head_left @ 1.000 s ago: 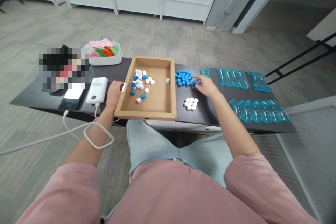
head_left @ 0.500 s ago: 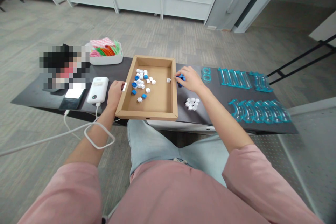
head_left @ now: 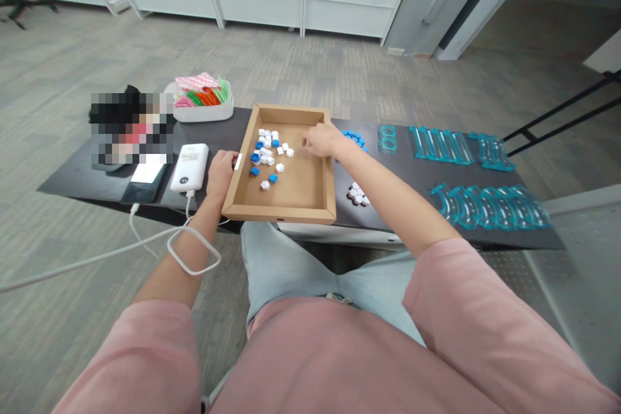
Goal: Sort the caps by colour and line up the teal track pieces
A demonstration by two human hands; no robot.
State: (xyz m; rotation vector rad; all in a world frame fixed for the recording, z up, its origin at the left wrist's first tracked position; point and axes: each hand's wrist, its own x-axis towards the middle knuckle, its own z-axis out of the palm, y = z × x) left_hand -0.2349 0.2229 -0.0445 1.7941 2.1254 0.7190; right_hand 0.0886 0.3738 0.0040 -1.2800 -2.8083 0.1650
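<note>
My left hand (head_left: pixel 221 173) is closed at the left wall of a shallow cardboard box (head_left: pixel 330 187), its fingertips against the rim by a white label. My right hand (head_left: pixel 322 140) reaches over the right wall into the box, fingers curled and pointing down. Whatever it pinches is hidden beneath the fingers. Loose white hexagonal pieces (head_left: pixel 280 168) and blue hexagonal pieces (head_left: pixel 273 178) lie scattered in the box's left half. Right of the box, on the table, blue pieces (head_left: pixel 358 138) sit grouped beyond my right forearm, and a cluster of white pieces (head_left: pixel 358 194) lies nearer.
Rows of clear teal plastic parts (head_left: pixel 490 207) cover the right of the dark table (head_left: pixel 410 174). On the left are a white power bank (head_left: pixel 189 168) with a white cable (head_left: pixel 194 229), a phone (head_left: pixel 144 178) and a white bin (head_left: pixel 206 114) of colourful strips.
My right hand has moved left, from the blue pieces beside the box to inside it. The white piece near the right wall is now out of sight. My left hand stays at the rim.
</note>
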